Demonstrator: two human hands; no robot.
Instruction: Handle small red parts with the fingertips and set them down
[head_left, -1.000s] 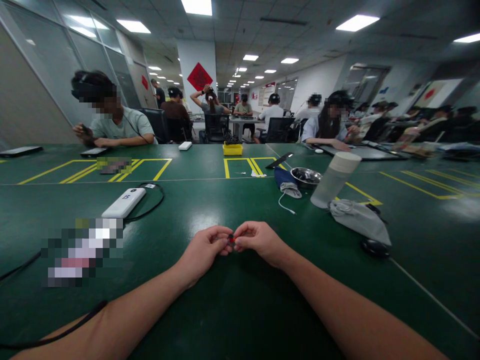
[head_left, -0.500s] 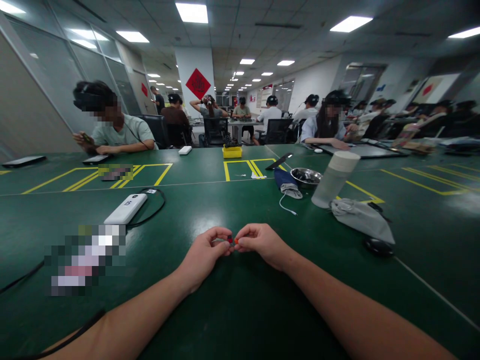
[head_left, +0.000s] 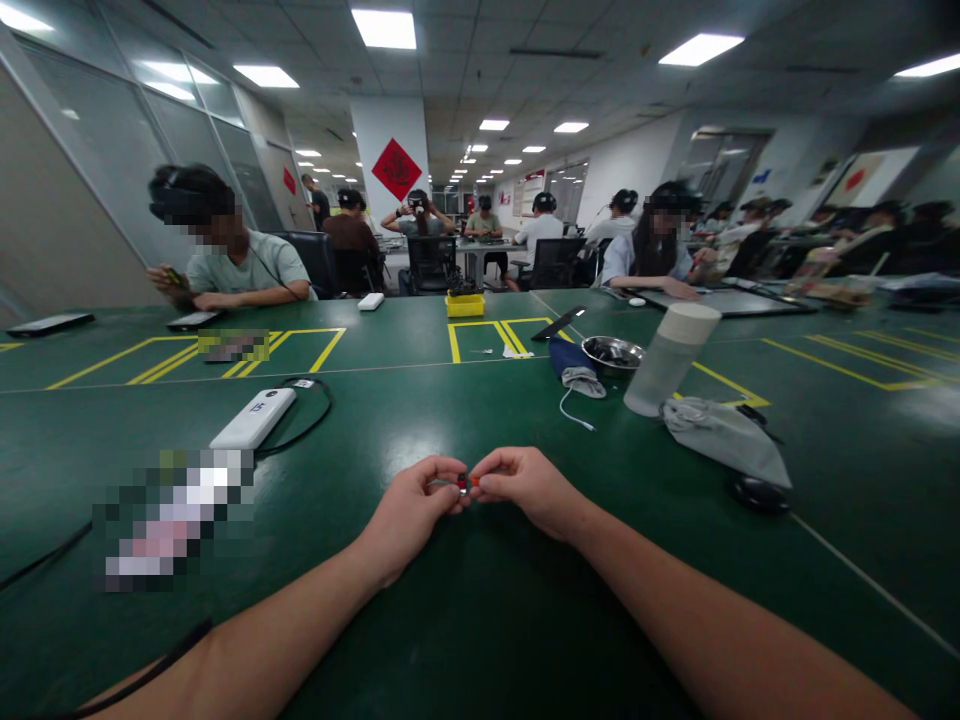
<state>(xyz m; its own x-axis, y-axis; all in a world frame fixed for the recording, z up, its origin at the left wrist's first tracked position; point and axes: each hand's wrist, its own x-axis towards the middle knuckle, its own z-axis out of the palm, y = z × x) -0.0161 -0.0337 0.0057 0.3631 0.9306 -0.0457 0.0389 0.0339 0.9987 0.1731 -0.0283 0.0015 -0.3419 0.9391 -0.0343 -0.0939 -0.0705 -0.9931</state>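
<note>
My left hand [head_left: 420, 505] and my right hand [head_left: 529, 490] meet fingertip to fingertip just above the green table [head_left: 465, 620]. Pinched in the left fingers is a small red and black piece [head_left: 462, 482] with a shiny metallic lower edge. A small orange piece [head_left: 475, 482] sits between the right thumb and forefinger, right beside the red one. Whether the two pieces touch I cannot tell. Fingers cover most of both, and they are too small to name more exactly.
A white power bank [head_left: 253, 418] with a black cable lies to the left. Rightward are a steel bowl [head_left: 613, 352], a frosted bottle [head_left: 670, 360], a grey pouch [head_left: 724, 440] and a black mouse [head_left: 759, 494]. A yellow box [head_left: 465, 304] stands at the back; several people sit beyond.
Both hands keep almost the same place. The red and black piece has turned slightly in the left fingers, showing more of its metallic edge.
</note>
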